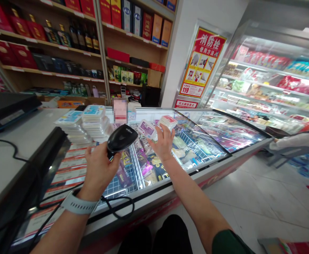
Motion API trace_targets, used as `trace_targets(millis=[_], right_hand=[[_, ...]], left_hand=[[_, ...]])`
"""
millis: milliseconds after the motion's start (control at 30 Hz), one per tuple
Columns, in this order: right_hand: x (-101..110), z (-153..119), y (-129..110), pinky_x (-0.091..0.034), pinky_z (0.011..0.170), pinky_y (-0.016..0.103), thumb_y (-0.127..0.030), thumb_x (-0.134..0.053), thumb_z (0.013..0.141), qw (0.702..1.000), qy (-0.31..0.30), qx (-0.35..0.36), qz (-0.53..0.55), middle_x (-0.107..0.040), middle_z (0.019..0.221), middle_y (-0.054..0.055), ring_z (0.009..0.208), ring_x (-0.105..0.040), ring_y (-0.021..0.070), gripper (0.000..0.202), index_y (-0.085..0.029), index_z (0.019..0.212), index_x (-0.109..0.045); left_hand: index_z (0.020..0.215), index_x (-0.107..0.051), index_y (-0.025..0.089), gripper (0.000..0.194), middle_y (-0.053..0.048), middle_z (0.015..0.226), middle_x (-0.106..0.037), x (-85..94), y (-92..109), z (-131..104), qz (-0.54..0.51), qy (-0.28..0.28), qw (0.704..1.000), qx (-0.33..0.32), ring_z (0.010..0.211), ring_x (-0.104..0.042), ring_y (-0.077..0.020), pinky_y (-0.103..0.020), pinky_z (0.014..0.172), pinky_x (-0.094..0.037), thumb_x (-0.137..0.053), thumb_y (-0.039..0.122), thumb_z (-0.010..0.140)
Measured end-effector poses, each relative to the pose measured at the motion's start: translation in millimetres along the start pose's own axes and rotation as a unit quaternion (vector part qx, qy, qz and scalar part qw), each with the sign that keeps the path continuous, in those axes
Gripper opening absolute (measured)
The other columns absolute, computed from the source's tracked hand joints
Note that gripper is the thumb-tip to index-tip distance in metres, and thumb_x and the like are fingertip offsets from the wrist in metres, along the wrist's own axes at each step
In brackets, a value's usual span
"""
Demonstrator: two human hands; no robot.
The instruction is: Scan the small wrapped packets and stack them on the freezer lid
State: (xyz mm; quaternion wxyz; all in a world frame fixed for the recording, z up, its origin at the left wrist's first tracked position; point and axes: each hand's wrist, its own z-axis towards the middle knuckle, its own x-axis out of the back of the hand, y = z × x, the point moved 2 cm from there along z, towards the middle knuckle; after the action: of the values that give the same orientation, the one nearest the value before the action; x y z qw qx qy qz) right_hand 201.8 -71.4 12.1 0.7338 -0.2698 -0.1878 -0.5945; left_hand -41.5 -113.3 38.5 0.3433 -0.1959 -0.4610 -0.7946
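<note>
My left hand (pixel 100 169) is wrapped round a black handheld scanner (pixel 122 137), whose head tilts up to the right over the freezer's glass top. My right hand (pixel 163 142) reaches forward with its fingers spread, close to a white pack with a purple label (pixel 147 129) and a small stack of red-labelled packs (pixel 168 121). Its fingertips overlap the edges of these packs, and contact is hard to tell. To the left stand two stacks of white packs with blue labels, a lower one (pixel 71 118) and a taller one (pixel 94 112).
Under the glass, wire baskets (pixel 137 165) hold bagged goods. Price tags (pixel 70 165) line the left side. The scanner's black cable (pixel 120 216) loops over the freezer's front edge. A black device (pixel 8 109) sits on the left counter (pixel 24 135). Shelves stand behind.
</note>
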Motion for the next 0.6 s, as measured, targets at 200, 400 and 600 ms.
trace_targets(millis=[200, 400, 600], right_hand=[[-1.3, 0.1, -0.8, -0.012, 0.125, 0.056, -0.051, -0.062, 0.091, 1.000, 0.003, 0.009, -0.006, -0.055, 0.145, 0.018, 0.140, -0.045, 0.0313, 0.054, -0.018, 0.133, -0.059], [-2.9, -0.9, -1.9, -0.011, 0.125, 0.057, -0.050, -0.063, 0.091, 1.000, -0.007, 0.011, 0.001, -0.054, 0.147, 0.017, 0.141, -0.045, 0.0315, 0.053, -0.019, 0.134, -0.059], [-3.3, -1.6, -2.5, -0.011, 0.126, 0.057, -0.052, -0.062, 0.092, 1.000, -0.003, 0.017, -0.008, -0.055, 0.147, 0.016, 0.140, -0.046, 0.0306, 0.053, -0.020, 0.133, -0.060]], left_hand=[[0.092, -0.058, 0.021, 0.026, -0.009, 0.087, -0.068, -0.4, -0.3, -0.8, 0.006, -0.004, 1.000, -0.010, 0.096, -0.065, -0.0309, -0.058, 0.114, -0.028, -0.049, 0.043, 0.081], [0.089, -0.058, 0.021, 0.024, -0.007, 0.083, -0.066, 0.2, 0.9, -0.5, 0.008, -0.006, 1.000, -0.006, 0.092, -0.065, -0.0293, -0.055, 0.112, -0.032, -0.049, 0.042, 0.081], [0.088, -0.057, 0.022, 0.023, -0.006, 0.078, -0.064, 0.2, 1.0, -0.3, 0.008, 0.000, 1.000, -0.006, 0.091, -0.065, -0.0287, -0.053, 0.113, -0.032, -0.050, 0.043, 0.082]])
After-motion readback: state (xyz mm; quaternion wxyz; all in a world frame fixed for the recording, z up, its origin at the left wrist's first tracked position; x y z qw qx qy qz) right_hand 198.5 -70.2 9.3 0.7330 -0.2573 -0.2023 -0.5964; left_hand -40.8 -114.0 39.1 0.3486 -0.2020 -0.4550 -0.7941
